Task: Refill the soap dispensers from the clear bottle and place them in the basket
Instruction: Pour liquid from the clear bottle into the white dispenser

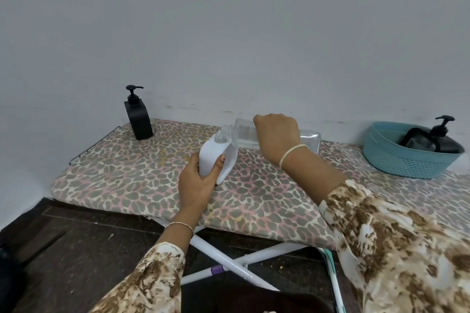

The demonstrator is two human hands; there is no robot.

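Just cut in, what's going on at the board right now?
A person is mid-refill. The left hand grips the white dispenser, pump off and tilted, on the board. The right hand holds the clear bottle tipped over, its mouth at the dispenser's open neck. A black dispenser already sits in the basket on the right. A second black dispenser stands at the board's far left.
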